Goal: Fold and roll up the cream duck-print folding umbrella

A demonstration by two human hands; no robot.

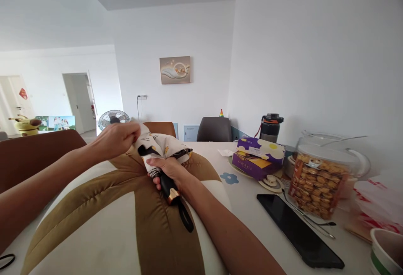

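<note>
A folded umbrella [163,147] with white patterned fabric and a black handle tipped with a gold ring lies over a white and brown cushion [126,216]. My right hand [168,170] is wrapped round the umbrella just above the handle. My left hand [118,138] is closed, pinching the fabric at the umbrella's upper left. A black wrist strap [185,218] hangs from the handle onto the cushion.
On the white table to the right lie a black phone [299,231], a jar of cookies [317,182], a purple box [258,157], a black flask [270,127] and a bowl [387,252]. Brown chairs [31,153] stand left and behind. A fan [113,119] stands in the background.
</note>
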